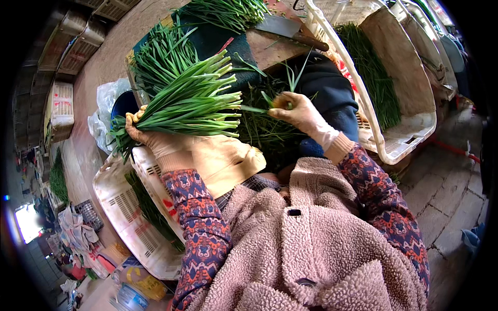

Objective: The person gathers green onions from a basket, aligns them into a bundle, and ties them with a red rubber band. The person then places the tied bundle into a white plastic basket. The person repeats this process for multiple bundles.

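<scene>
My left hand, in a thin glove, grips a thick bunch of Chinese chives near its leafy end. The pale cut ends fan out to the right. A short distance from those ends, my right hand, also gloved, has its fingers curled around a few loose chive leaves. The fingertips look slightly blurred. Below and between the hands, a dark heap of chive trimmings lies by my legs. Beyond the held bunch, another pile of chives rests on a green cloth.
A cleaver with a wooden handle lies on the board, beside more chives. White plastic crates holding chives stand on the right and left. A clear plastic bag hangs near a blue container.
</scene>
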`<control>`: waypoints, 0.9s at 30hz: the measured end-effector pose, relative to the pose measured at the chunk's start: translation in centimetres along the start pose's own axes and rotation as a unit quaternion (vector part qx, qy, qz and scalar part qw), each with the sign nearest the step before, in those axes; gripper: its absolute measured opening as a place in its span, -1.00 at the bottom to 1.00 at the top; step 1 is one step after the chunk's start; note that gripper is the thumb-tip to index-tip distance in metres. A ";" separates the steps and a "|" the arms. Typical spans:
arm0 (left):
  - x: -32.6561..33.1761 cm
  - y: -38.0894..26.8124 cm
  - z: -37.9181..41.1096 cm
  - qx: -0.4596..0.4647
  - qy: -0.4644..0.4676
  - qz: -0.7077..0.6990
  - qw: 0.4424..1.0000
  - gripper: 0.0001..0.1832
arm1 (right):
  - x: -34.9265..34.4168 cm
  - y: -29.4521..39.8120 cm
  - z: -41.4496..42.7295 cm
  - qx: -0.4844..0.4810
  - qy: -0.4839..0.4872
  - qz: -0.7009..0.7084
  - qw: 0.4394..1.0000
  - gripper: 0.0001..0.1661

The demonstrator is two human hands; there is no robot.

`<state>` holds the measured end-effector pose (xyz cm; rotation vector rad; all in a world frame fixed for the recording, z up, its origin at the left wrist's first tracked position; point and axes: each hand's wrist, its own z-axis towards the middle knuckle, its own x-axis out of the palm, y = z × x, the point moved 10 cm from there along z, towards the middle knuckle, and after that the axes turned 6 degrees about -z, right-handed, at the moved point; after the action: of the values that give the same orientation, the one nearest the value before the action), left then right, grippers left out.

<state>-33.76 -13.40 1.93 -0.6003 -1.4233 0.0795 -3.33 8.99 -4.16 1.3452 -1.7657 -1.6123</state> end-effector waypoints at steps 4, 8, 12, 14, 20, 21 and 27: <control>1.4 0.5 -0.7 0.013 0.005 0.023 1.000 -0.72 | 1.1 8.3 0.8 -0.113 -0.064 -0.003 0.992 -0.52; 2.2 0.7 -1.3 0.018 -0.018 0.021 0.999 -0.72 | 4.5 8.0 2.4 -0.084 0.007 0.085 0.993 -0.66; 2.1 1.1 -0.9 0.008 -0.005 0.017 1.000 -0.72 | 5.9 6.4 2.5 -0.125 -0.027 0.082 0.988 -0.66; 2.6 1.3 -1.1 0.006 -0.005 0.006 1.000 -0.72 | 6.6 4.1 2.6 -0.082 -0.019 0.133 0.988 -0.67; 2.7 0.5 -1.9 0.039 -0.032 0.024 0.998 -0.72 | 7.6 4.7 2.2 -0.068 0.009 0.273 0.960 -0.73; 2.8 0.6 -2.0 0.041 -0.031 0.027 0.998 -0.72 | 7.5 4.6 2.2 -0.056 -0.001 0.292 0.955 -0.75; 1.9 1.0 -1.0 0.010 -0.016 0.019 1.000 -0.71 | 7.8 3.5 1.5 0.011 -0.074 0.517 0.853 -0.83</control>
<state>-32.21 -12.19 3.18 -0.6112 -1.4407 0.1335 -9.44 2.86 -3.72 0.1086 -2.0291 -1.0481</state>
